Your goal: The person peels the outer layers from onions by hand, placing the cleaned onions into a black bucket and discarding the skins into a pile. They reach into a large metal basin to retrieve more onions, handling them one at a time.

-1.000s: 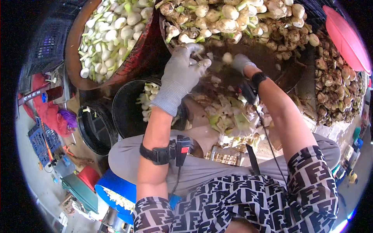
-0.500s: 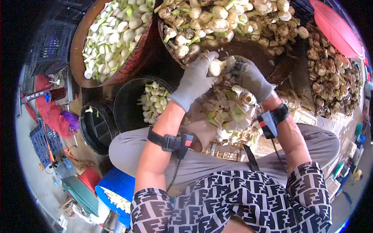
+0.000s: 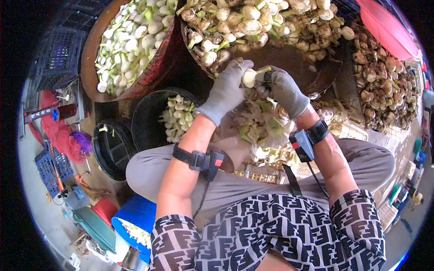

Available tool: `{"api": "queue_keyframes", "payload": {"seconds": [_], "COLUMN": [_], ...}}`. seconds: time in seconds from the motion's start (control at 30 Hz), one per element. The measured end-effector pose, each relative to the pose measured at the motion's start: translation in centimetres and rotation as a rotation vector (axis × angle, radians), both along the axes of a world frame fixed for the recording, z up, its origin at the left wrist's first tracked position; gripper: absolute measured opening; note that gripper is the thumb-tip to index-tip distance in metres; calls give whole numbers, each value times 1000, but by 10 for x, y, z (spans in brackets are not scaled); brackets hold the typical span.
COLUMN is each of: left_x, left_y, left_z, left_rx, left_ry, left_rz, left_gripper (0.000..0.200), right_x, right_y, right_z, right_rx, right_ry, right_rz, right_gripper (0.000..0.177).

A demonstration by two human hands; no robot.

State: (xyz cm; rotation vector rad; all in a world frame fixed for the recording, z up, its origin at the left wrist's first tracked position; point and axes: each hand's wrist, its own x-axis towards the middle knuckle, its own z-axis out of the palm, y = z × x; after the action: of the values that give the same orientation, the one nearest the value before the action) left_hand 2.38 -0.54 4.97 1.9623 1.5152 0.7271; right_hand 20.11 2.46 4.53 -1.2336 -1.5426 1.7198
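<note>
Both my hands wear grey gloves and meet above the peelings. My left hand (image 3: 227, 90) is closed around a pale garlic bulb (image 3: 248, 79), whose stem points right. The curled fingers of my right hand (image 3: 287, 92) close at that stem; a small dark piece (image 3: 267, 77) shows at its fingertips, too small to name. Below lies a heap of garlic skins (image 3: 264, 124). Just beyond my hands is a large round container (image 3: 289, 61) with unpeeled, soil-stained garlic (image 3: 248, 25) piled at its far side.
A reddish tub (image 3: 88, 67) full of cleaned garlic stands at upper left. A black bucket (image 3: 144, 113) with some white bulbs is by my left knee, beside a smaller black bucket (image 3: 101, 153). More dirty garlic (image 3: 384, 90) and a pink basin (image 3: 389, 31) lie right.
My right hand has moved slightly left and turned at the bulb's stem. The garlic bulb has tilted and looks cleaner, with its stem now showing. My left hand has barely moved.
</note>
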Motion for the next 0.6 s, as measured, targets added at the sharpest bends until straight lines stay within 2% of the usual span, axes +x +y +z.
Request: {"api": "queue_keyframes", "payload": {"seconds": [0.03, 0.13, 0.17, 0.27, 0.3, 0.37, 0.4, 0.47, 0.5, 0.57, 0.6], "left_x": [0, -7, -9, -9, -5, -4, -4, 4, 6, 2, 0], "left_y": [1, 5, 5, 1, 2, 6, 7, 2, 0, 3, 5], "left_z": [3, 13, -5, -8, -5, 1, 5, 14, 16, -22, -19], "left_rx": [-10, -350, -351, -808, -831, -783, -759, -553, -453, -283, -197], "left_ry": [-7, -401, -638, -1210, -1272, -1133, -1064, -817, -693, -734, -753], "left_rz": [19, 66, 109, 355, 403, 378, 367, 400, 412, 360, 334], "left_gripper": [51, 43, 35, 37, 41, 42, 42, 36, 33, 32, 32], "right_x": [-1, 2, 1, -5, -9, -12, -13, -13, -14, -15, -11], "right_y": [0, 3, 3, 0, -2, -2, -1, 2, 0, 0, 1], "right_z": [4, 6, 2, -5, -3, 0, -1, -5, -1, 12, 14], "right_rx": [-25, -366, -288, -69, -8, 18, 128, 346, 209, -58, -154], "right_ry": [-2, 165, 115, -11, -37, -55, -109, -217, -140, 14, 155], "right_rz": [-31, -81, -90, -110, -114, -124, -110, -84, -109, -158, -127], "right_gripper": [18, 25, 27, 34, 34, 34, 34, 32, 32, 30, 30]}}
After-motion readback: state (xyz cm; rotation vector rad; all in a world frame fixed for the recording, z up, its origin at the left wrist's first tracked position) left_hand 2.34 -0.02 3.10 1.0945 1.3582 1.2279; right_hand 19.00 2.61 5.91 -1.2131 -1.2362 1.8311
